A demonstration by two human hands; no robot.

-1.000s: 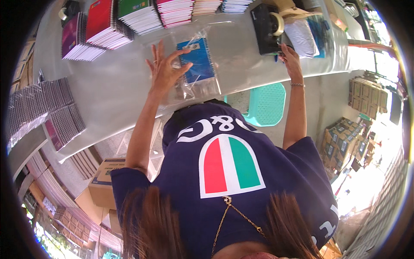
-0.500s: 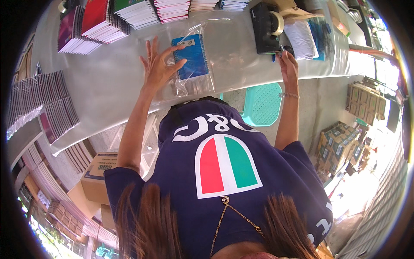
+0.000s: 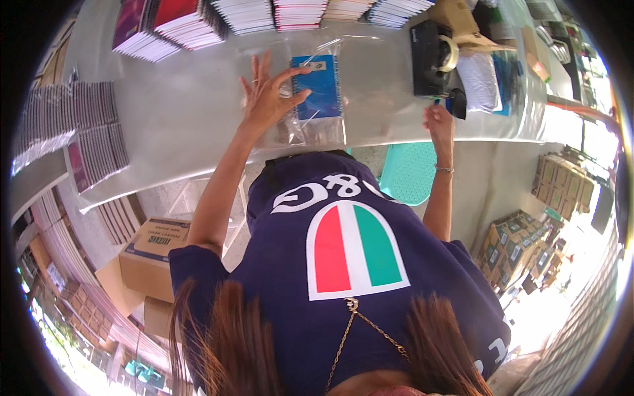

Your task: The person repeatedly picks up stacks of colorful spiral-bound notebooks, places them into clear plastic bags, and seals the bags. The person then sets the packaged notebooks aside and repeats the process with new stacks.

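A blue spiral notebook [image 3: 322, 98] lies inside a clear plastic wrapper [image 3: 330, 130] near the table's front edge. The fingers of my left hand [image 3: 267, 99] are spread apart: thumb and index finger rest on the notebook's left part, the others reach out over the table. To the right, my right hand [image 3: 439, 125] has its fingers curled together, just below the front end of a black tape dispenser [image 3: 428, 61]. Whatever is in those fingertips is too small to make out. A roll of tape [image 3: 448, 54] sits in the dispenser.
Stacks of spiral notebooks [image 3: 188, 30] line the table's far side, and more notebooks [image 3: 99, 122] are piled at the left. Beside the dispenser lies a white plastic packet [image 3: 479, 82]. A turquoise plastic stool [image 3: 406, 175] stands below the front edge; a cardboard box [image 3: 155, 257] is at lower left.
My right hand has drawn slightly toward me and left from the dispenser, its fingers more curled. My left hand stays on the notebook. The whole view has shifted.
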